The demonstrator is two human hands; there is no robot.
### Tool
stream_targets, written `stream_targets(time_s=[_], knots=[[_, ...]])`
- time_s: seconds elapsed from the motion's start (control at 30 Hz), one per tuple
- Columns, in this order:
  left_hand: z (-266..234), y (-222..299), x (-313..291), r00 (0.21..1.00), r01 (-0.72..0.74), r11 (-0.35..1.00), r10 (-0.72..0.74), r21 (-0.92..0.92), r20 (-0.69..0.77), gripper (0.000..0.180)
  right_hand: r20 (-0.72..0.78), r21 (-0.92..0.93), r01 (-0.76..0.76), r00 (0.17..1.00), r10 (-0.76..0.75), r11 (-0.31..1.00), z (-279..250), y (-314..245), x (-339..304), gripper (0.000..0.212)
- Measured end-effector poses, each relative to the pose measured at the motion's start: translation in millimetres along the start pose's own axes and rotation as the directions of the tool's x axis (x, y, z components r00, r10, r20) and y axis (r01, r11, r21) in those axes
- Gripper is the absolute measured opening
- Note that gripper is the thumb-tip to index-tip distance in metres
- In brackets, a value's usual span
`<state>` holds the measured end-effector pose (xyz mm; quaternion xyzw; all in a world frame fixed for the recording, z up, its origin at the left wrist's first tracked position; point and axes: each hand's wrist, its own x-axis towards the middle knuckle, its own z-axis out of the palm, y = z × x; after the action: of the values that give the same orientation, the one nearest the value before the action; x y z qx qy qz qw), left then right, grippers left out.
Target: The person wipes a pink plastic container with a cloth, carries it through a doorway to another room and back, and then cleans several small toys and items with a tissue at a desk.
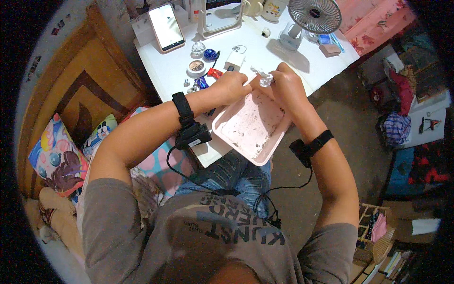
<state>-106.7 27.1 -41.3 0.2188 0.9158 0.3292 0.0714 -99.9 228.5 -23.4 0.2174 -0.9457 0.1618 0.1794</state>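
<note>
A shallow pink tray (pixel 255 124) with dark specks on its bottom sits at the table's near edge, partly over my lap. Above its far rim, my right hand (pixel 287 81) is closed on a crumpled white tissue (pixel 265 78), which sticks out past the fingers. My left hand (pixel 231 88) is closed close beside it, by the tray's far left corner. Whatever the left fingers hold, if anything, is hidden. Just left of that hand lie a red wrapped piece (pixel 215 73) and a blue wrapped piece (pixel 202 83).
On the white table stand a lit phone (pixel 166 27), a framed mirror (pixel 221 21) and a small fan (pixel 314 19). Nearer are a round pot (pixel 196 67), a blue ball-shaped item (pixel 211 54) and a white charger (pixel 235 60). Cushions (pixel 59 154) lie at left.
</note>
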Motion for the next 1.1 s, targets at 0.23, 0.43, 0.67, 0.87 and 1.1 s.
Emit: stream_targets(time_s=[0.23, 0.43, 0.67, 0.87, 1.1], knots=[[9, -14, 2, 0.990, -0.094, 0.995, 0.098, 0.041, -0.104, 0.051, -0.028, -0.064, 0.014, 0.999, -0.016, 0.998, -21, 8, -37, 0.015], [-2, 2, -1, 0.999, 0.036, 0.999, -0.037, 0.030, 0.021, 0.042, -0.048, -0.125, -0.043, 0.998, 0.037, 0.991, -34, 15, -60, 0.012], [-3, 2, 1, 0.998, 0.026, 0.996, -0.030, 0.080, 0.049, 0.040, 0.036, -0.125, 0.021, 0.999, -0.017, 0.992, -30, 20, -38, 0.007], [1, -7, 2, 0.999, -0.048, 0.991, 0.047, 0.124, 0.007, 0.039, 0.038, -0.041, 0.116, 0.993, -0.114, 0.992, -8, -3, 10, 0.041], [9, -8, -2, 0.998, -0.025, 1.000, 0.024, -0.006, -0.052, 0.041, 0.029, -0.006, 0.147, 0.989, -0.147, 0.989, 0, -1, 13, 0.026]])
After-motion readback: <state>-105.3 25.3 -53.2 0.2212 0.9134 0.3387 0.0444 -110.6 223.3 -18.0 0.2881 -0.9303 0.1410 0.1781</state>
